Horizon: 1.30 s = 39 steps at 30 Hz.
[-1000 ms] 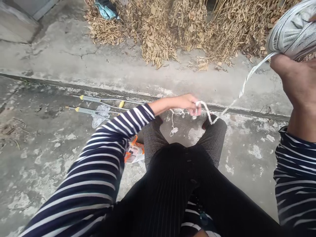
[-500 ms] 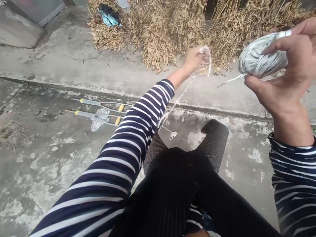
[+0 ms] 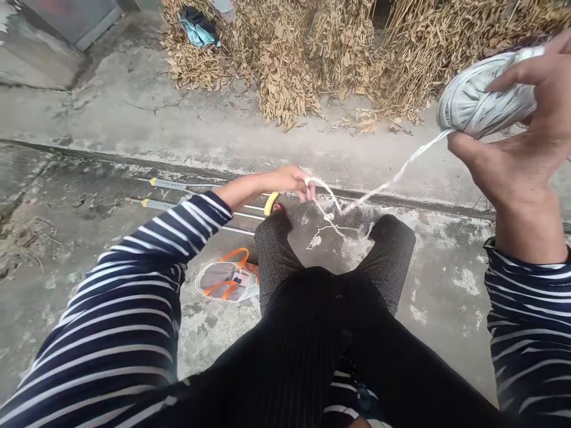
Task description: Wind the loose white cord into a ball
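Note:
At the upper right, my right hand (image 3: 521, 125) grips a wound bundle of white cord (image 3: 484, 98), thumb below and fingers over it. From the bundle a white strand (image 3: 392, 181) runs down to the left, toward the space between my knees. My left hand (image 3: 292, 181) is closed on the strand near the middle, and a loop bends out from its fingers. Below it, knotted cord hangs, and a small white tangle (image 3: 314, 241) shows at its end against the concrete.
Crutches (image 3: 167, 184) with yellow grips lie on the concrete at left. A clear bag with orange handles (image 3: 229, 282) stands beside my left leg. Dry plants (image 3: 285, 71) line the raised ledge (image 3: 178, 128), a blue and black cloth (image 3: 198, 32) on them.
My left hand has moved down and left, drawing a strand out between it and the bundle. The bundle in my right hand has shifted slightly right. The bag has come into view.

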{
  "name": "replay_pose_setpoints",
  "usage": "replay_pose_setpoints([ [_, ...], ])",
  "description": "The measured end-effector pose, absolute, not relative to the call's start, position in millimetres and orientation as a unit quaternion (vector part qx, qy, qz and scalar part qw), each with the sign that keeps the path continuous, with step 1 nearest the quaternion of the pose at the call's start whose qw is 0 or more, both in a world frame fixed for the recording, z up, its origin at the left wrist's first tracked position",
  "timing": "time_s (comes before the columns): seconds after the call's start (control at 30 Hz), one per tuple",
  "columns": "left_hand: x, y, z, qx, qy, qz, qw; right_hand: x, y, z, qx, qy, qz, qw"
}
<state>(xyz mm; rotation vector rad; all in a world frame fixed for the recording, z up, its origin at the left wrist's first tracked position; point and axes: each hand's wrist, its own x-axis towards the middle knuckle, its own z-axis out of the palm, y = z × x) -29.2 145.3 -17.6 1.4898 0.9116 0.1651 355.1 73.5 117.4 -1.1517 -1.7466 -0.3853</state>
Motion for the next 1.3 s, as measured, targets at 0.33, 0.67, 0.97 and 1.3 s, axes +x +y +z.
replay_pose_setpoints([
  [0.33, 111.6, 248.4, 28.9, 0.608, 0.424, 0.4, 0.539, 350.1, 78.3, 108.7, -0.35, -0.8, -0.238, 0.425],
  [0.67, 34.3, 129.8, -7.0, 0.735, 0.209, -0.041, 0.644, 362.1, 93.7, 110.5, -0.351, -0.782, -0.268, 0.44],
  [0.97, -53.0, 196.5, -92.8, 0.547, 0.547, 0.085, 0.627, 352.6, 89.4, 123.5, -0.349, -0.78, -0.271, 0.442],
  [1.3, 53.4, 149.1, -92.3, 0.597, 0.49, 0.254, 0.583, 314.3, 68.9, 113.2, -0.442, -0.796, -0.191, 0.366],
])
